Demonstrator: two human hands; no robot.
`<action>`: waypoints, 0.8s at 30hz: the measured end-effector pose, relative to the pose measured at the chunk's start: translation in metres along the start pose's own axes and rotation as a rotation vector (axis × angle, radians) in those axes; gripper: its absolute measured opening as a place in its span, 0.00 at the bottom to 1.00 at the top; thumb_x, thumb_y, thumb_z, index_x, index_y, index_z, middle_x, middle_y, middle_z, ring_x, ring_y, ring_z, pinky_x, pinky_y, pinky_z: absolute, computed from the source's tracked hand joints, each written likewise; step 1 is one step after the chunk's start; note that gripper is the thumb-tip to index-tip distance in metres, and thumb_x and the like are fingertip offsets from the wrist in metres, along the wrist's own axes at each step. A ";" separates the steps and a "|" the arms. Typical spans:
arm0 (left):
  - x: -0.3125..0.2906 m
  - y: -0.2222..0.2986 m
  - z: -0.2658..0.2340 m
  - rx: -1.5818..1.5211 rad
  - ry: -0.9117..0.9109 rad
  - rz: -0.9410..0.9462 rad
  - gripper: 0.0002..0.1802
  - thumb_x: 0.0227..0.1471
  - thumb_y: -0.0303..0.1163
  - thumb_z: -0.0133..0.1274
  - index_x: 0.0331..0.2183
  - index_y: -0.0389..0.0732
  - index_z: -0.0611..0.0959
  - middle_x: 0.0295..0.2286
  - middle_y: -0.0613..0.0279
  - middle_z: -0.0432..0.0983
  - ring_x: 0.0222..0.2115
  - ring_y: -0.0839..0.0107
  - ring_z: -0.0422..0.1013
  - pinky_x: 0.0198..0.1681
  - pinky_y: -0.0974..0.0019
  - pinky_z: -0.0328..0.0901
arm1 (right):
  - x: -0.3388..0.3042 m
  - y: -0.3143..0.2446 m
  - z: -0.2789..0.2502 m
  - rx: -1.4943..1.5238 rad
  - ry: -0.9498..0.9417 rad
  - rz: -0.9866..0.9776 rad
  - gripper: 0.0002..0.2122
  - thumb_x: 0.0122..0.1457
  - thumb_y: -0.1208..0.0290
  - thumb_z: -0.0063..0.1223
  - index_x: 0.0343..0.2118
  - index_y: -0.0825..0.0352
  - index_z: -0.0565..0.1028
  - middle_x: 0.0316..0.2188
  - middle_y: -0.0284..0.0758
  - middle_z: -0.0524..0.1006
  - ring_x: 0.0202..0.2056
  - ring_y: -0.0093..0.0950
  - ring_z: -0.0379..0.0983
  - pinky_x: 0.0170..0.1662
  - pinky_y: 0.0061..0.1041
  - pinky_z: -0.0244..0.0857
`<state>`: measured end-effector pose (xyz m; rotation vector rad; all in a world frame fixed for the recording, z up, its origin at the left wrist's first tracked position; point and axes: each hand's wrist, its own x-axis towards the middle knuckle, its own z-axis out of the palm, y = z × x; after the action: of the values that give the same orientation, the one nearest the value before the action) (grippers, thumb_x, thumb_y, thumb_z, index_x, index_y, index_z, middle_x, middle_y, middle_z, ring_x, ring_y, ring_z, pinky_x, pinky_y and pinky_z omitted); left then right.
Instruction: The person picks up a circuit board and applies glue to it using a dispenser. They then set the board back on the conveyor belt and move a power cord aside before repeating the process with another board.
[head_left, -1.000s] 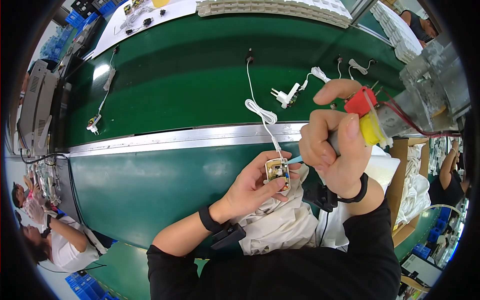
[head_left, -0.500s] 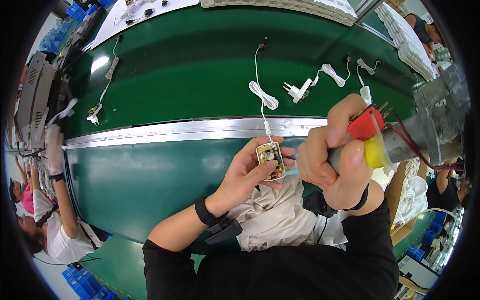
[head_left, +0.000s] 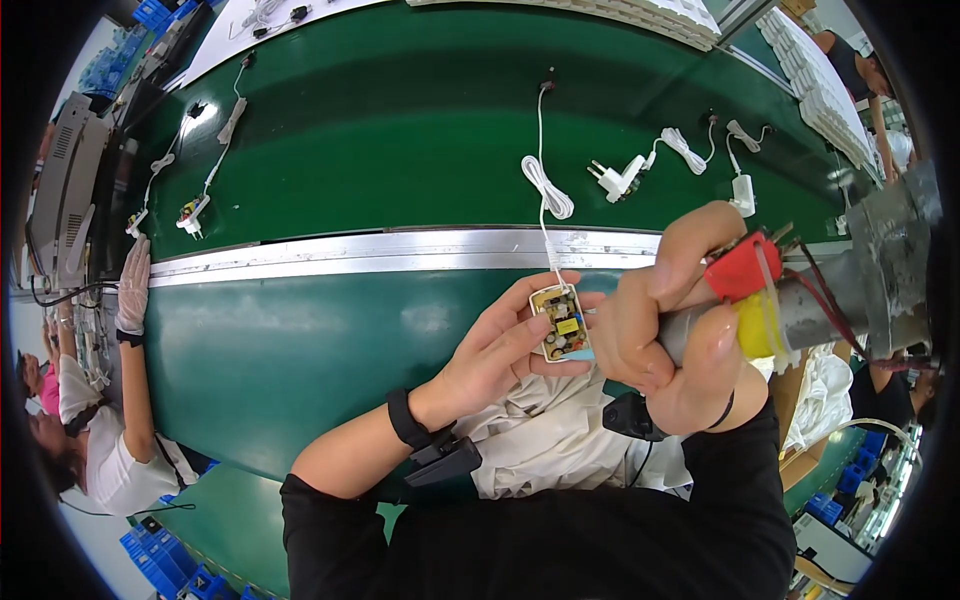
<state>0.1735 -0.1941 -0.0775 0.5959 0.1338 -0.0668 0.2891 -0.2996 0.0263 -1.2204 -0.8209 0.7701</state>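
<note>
"Where's the piece, and what has it?"

"The small open white plastic case with a crowded circuit board inside (head_left: 562,322) sits in the left grip (head_left: 495,347). The thumb presses its left edge and the fingers wrap behind, so it's pinched with the parts facing up."

"And the other side?"

"Just right of it, the right grip (head_left: 675,320) is closed around a grey tubular tool with a yellow band and red block (head_left: 805,320). A pale-blue sliver (head_left: 580,355) shows between the two grips; I can't tell what it belongs to."

"How would the case handle?"

"Light, I'd say, with a stiff shell that may be a bit slippery. The bare components look the fragile bit: hold by the rim and back, and ease that thumb off the parts."

"And the lead?"

"The thin white cable (head_left: 549,240) leaves the case's far end, away from the left grip, crossing the silver metal rail (head_left: 400,246) to a coil on the green counter (head_left: 380,170). It looks soft and bendy, but the coil could drag, so don't lift by it."
</note>
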 end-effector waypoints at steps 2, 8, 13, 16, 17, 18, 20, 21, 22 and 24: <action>-0.002 0.001 -0.001 -0.016 -0.065 -0.008 0.24 0.61 0.34 0.35 0.57 0.41 0.55 0.54 0.51 0.57 0.53 0.64 0.61 0.51 0.56 0.65 | -0.002 0.002 0.003 0.009 0.003 -0.001 0.22 0.56 0.43 0.43 0.34 0.58 0.54 0.09 0.25 0.56 0.09 0.15 0.48 0.14 0.18 0.45; -0.003 -0.001 -0.003 -0.019 -0.083 -0.010 0.25 0.61 0.36 0.36 0.57 0.41 0.55 0.55 0.51 0.56 0.54 0.63 0.60 0.52 0.55 0.64 | -0.002 0.004 0.003 0.063 -0.028 0.008 0.22 0.57 0.43 0.43 0.33 0.58 0.53 0.09 0.25 0.56 0.08 0.15 0.47 0.14 0.18 0.45; -0.004 -0.001 -0.004 -0.027 -0.085 -0.006 0.25 0.61 0.36 0.36 0.58 0.42 0.55 0.54 0.51 0.57 0.54 0.63 0.60 0.52 0.55 0.64 | -0.003 0.003 0.004 -0.004 -0.024 0.013 0.22 0.57 0.43 0.41 0.36 0.59 0.54 0.09 0.25 0.56 0.08 0.15 0.47 0.14 0.17 0.44; -0.004 -0.002 -0.005 -0.032 -0.081 -0.006 0.25 0.61 0.36 0.36 0.58 0.42 0.55 0.54 0.52 0.57 0.54 0.63 0.59 0.52 0.55 0.64 | 0.000 0.000 0.001 -0.068 -0.049 0.033 0.24 0.58 0.42 0.38 0.39 0.60 0.54 0.09 0.25 0.55 0.08 0.15 0.47 0.13 0.17 0.44; -0.003 -0.002 -0.005 -0.035 -0.083 -0.002 0.25 0.61 0.36 0.36 0.58 0.42 0.55 0.54 0.52 0.57 0.54 0.63 0.59 0.52 0.55 0.64 | 0.001 -0.001 -0.001 -0.068 -0.048 0.030 0.24 0.58 0.42 0.38 0.39 0.60 0.54 0.09 0.25 0.55 0.08 0.15 0.47 0.13 0.17 0.44; -0.002 -0.002 -0.005 -0.038 -0.084 0.002 0.25 0.61 0.35 0.37 0.58 0.42 0.54 0.54 0.52 0.58 0.54 0.63 0.59 0.52 0.55 0.64 | 0.001 -0.001 -0.003 -0.084 -0.056 0.029 0.24 0.58 0.41 0.37 0.40 0.60 0.54 0.09 0.25 0.55 0.08 0.15 0.47 0.13 0.17 0.44; 0.000 -0.003 -0.004 -0.021 -0.084 0.001 0.25 0.61 0.35 0.37 0.58 0.42 0.55 0.54 0.53 0.58 0.54 0.64 0.59 0.52 0.55 0.64 | 0.001 -0.004 -0.006 -0.117 -0.073 0.024 0.25 0.58 0.41 0.36 0.42 0.61 0.54 0.09 0.24 0.55 0.08 0.15 0.47 0.13 0.16 0.43; 0.001 -0.004 -0.004 -0.007 -0.083 0.000 0.25 0.61 0.35 0.36 0.58 0.42 0.55 0.54 0.53 0.58 0.54 0.64 0.59 0.51 0.56 0.65 | 0.001 -0.005 -0.007 -0.116 -0.073 0.017 0.25 0.58 0.41 0.36 0.42 0.61 0.54 0.09 0.24 0.55 0.08 0.15 0.47 0.13 0.16 0.43; 0.001 -0.004 -0.003 0.009 -0.080 0.002 0.25 0.61 0.34 0.36 0.58 0.43 0.55 0.54 0.53 0.58 0.55 0.64 0.59 0.51 0.56 0.65 | 0.000 -0.007 -0.007 -0.107 -0.063 0.013 0.25 0.58 0.41 0.36 0.42 0.61 0.54 0.09 0.24 0.55 0.08 0.15 0.47 0.13 0.16 0.43; 0.002 -0.001 0.000 0.077 -0.057 0.012 0.24 0.61 0.34 0.36 0.57 0.43 0.55 0.54 0.54 0.58 0.54 0.64 0.59 0.51 0.57 0.65 | -0.001 -0.012 -0.006 -0.090 -0.045 0.000 0.25 0.58 0.41 0.35 0.41 0.61 0.54 0.09 0.24 0.55 0.08 0.15 0.47 0.13 0.16 0.43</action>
<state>0.1750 -0.1949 -0.0788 0.6709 0.0727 -0.0775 0.2946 -0.3055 0.0370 -1.2867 -0.9002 0.7700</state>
